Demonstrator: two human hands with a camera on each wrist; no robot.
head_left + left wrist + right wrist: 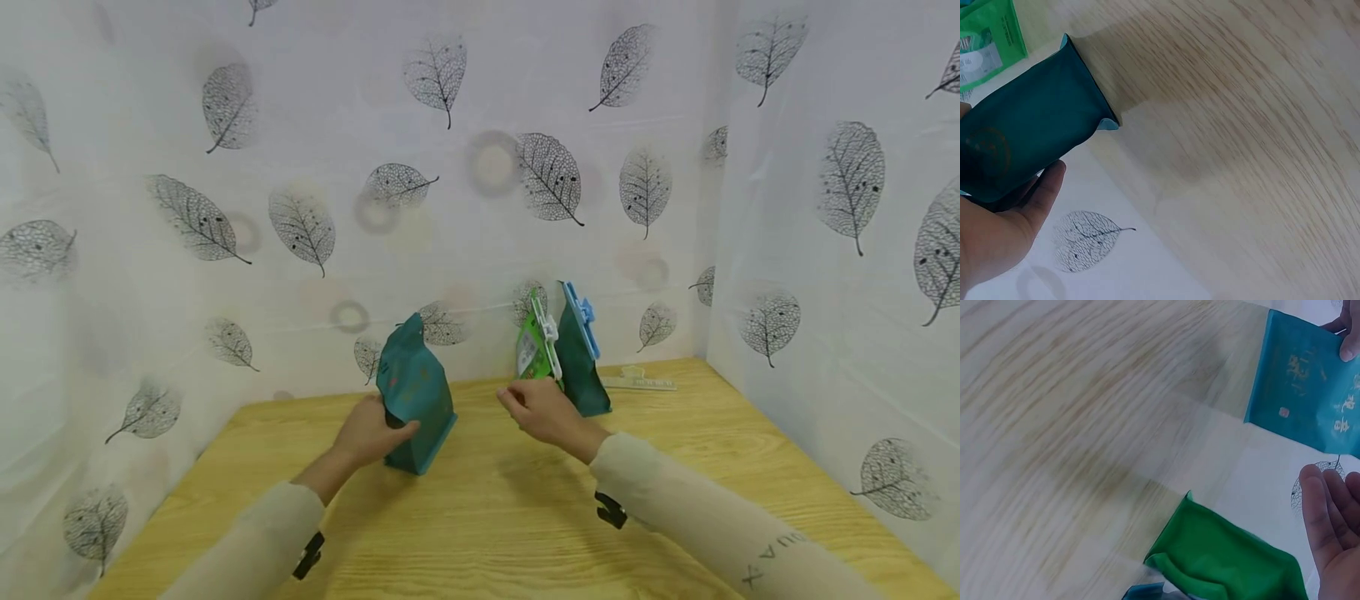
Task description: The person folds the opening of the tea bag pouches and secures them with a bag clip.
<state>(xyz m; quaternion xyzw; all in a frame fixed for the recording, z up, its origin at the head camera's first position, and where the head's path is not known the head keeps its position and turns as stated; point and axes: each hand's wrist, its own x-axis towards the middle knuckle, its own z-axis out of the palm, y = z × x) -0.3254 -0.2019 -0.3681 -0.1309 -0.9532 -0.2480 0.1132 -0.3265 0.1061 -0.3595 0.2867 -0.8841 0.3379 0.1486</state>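
Note:
My left hand [366, 430] grips a teal pouch [417, 387] by its side, the thumb across its front. The pouch stands slightly tilted on the table, and gold lettering shows on it in the right wrist view. My right hand [551, 412] holds nothing; in the right wrist view its fingers [1317, 509] look relaxed and fairly straight. It is in front of a green pouch [531, 348] with a white sealing clip [550, 337] along its top. Beside that stands another dark teal pouch [577, 375] with a blue sealing clip [583, 317]. The right hand partly hides the green pouch.
A pale, clear sealing clip [639, 382] lies on the wooden table [450, 533] at the back right. Leaf-printed white sheeting [480, 250] hangs behind the table and along both sides.

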